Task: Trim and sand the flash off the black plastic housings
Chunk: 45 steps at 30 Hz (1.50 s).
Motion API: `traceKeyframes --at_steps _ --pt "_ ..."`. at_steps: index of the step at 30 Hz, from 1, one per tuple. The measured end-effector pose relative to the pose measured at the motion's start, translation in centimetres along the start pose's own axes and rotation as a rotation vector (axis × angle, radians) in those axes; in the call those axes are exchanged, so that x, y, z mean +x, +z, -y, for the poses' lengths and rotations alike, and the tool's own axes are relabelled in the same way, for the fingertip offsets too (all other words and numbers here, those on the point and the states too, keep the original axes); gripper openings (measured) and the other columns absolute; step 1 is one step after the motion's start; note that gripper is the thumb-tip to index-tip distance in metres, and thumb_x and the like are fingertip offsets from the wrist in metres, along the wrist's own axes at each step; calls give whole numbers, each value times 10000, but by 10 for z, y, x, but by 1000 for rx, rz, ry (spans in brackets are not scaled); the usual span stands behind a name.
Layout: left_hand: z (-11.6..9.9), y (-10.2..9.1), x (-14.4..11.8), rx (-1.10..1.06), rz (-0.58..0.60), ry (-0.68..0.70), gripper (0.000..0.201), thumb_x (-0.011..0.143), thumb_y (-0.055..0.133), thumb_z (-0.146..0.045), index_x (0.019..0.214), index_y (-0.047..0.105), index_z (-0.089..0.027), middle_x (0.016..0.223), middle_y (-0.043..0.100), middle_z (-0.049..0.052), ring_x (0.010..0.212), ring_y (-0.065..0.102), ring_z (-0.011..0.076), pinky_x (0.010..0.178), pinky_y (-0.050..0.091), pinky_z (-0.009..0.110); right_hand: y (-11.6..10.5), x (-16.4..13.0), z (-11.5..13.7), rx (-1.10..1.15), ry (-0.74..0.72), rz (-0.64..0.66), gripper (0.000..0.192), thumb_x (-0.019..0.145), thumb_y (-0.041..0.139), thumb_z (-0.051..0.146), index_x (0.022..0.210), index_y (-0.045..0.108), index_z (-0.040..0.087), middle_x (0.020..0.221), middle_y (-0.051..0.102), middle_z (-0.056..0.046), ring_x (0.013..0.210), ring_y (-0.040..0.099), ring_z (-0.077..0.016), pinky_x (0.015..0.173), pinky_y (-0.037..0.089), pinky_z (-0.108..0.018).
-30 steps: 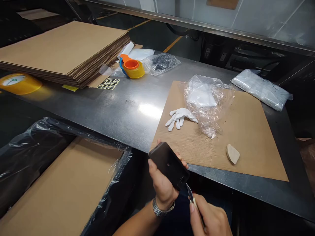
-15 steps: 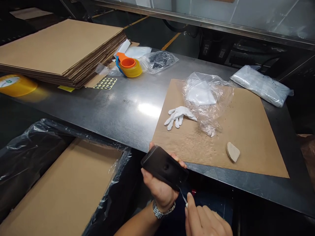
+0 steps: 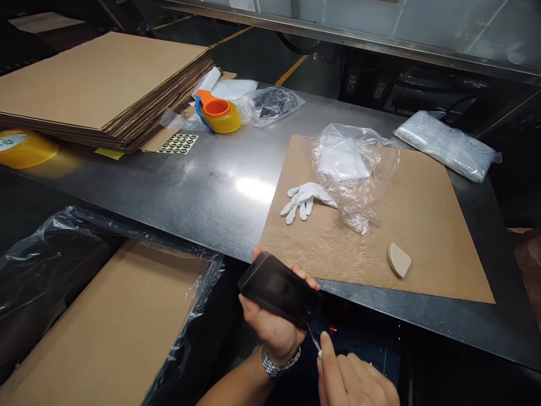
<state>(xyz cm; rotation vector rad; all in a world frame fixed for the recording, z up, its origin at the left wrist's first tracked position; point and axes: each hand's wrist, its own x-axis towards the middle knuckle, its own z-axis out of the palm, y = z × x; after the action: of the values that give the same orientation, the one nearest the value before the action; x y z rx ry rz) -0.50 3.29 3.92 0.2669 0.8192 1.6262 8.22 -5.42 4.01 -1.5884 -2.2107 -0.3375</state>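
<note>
Black plastic, a flat dark case (image 3: pixel 279 289), sits clamped in the left hand (image 3: pixel 274 324), fingers wrapped round its edges, held just off the near edge of the steel counter (image 3: pixel 203 180). The right hand (image 3: pixel 353 378) pinches a small blade (image 3: pixel 315 340) with fingers closed on its handle, the tip touching the case's near right corner. Judging by this, trimming of that corner is under way; whether other edges are finished cannot be told. On the counter beyond lie a cardboard sheet (image 3: pixel 422 225), a white glove (image 3: pixel 305 198), a clear plastic bag (image 3: pixel 353 169) and a tan block (image 3: pixel 398 260).
</note>
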Motion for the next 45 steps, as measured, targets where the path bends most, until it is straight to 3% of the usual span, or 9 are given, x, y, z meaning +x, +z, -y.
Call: traceKeyframes --at_steps 4,11,18,21,25,29,34,38,45 --pt "-1 0 -1 18 -2 2 480 770 375 -630 1215 457 -469 668 623 -5 536 563 178 515 488 315 1 -1 0 11 -3 3 149 837 524 88 865 671 93 427 452 52 364 438 -47 406 299 -222" --pt "-2 2 -2 88 -56 -4 630 787 313 -631 1376 181 -451 646 604 -13 515 549 181 499 483 324 7 -6 -4 48 -78 -9 164 819 510 48 859 669 51 430 437 50 350 412 -47 389 268 -234" --pt "1 -2 -3 57 16 27 496 769 396 -628 1226 458 -447 668 620 -5 542 567 185 522 489 327 8 -10 -4 -7 -81 11 167 804 503 25 852 660 53 434 425 52 358 412 -56 402 262 -246" --pt "1 0 -4 84 -14 -4 501 779 402 -616 1244 440 -431 676 613 -15 554 569 176 538 493 318 4 -7 1 -55 -26 28 186 839 481 44 857 662 83 446 426 44 386 420 -59 427 265 -251" --pt "1 1 -2 109 -66 -91 585 782 428 -603 1303 392 -341 700 606 -5 555 579 166 546 498 306 1 -4 -2 -74 41 41 209 866 452 58 878 657 98 476 435 30 428 429 -69 461 270 -264" --pt "0 -1 3 122 -89 -210 523 819 383 -580 1236 464 -275 674 605 -3 538 580 153 534 500 294 2 -4 -19 -93 -3 70 185 870 448 99 901 630 99 506 447 25 461 434 -87 487 277 -275" --pt "-4 -4 11 108 -139 -493 513 803 404 -585 803 625 -121 649 606 36 514 581 145 507 510 277 2 -6 -40 126 131 188 268 939 322 199 911 581 133 629 509 -6 527 486 -93 485 327 -230" --pt "-5 -5 15 93 -139 -676 525 825 391 -559 716 625 -101 625 604 48 505 576 142 486 511 265 0 -8 -47 161 85 170 252 934 342 175 1005 579 124 616 499 11 504 480 -79 485 326 -216" --pt "-4 -5 13 93 -64 -711 533 846 351 -548 724 617 -103 642 589 43 507 561 135 485 513 265 -9 -8 -46 90 74 205 287 925 377 254 1050 622 171 594 472 14 495 432 -86 502 289 -247"
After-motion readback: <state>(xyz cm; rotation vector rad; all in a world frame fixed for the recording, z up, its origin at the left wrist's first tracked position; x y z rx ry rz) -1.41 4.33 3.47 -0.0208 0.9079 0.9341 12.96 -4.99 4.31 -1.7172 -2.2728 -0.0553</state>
